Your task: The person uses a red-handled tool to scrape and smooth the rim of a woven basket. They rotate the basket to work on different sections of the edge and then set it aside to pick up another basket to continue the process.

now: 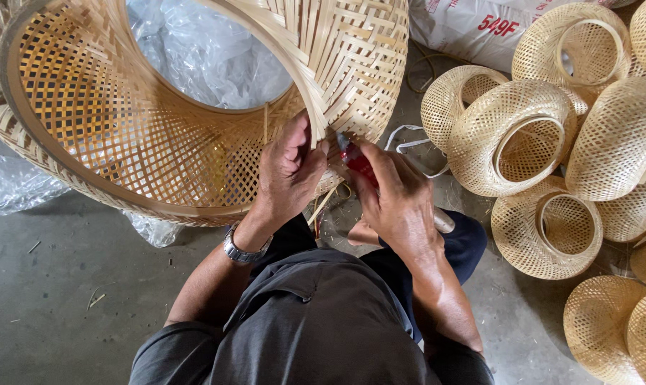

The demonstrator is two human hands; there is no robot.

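A large woven bamboo shade point(159, 93) with two round openings lies tilted in front of me, its lower rim near my lap. My left hand point(289, 171), with a metal watch on the wrist, pinches a thin bamboo strip at the shade's rim. My right hand point(398, 199) is closed around a red-handled cutting tool point(357, 162) whose tip touches the same spot on the rim. Loose strip ends hang below the rim between my hands.
Several smaller round woven bamboo shades point(523, 135) are piled on the floor to the right. Clear plastic sheeting point(202, 50) lies behind and under the big shade. A white printed sack point(473, 25) sits at the top. Grey concrete floor point(52, 285) lies to the left.
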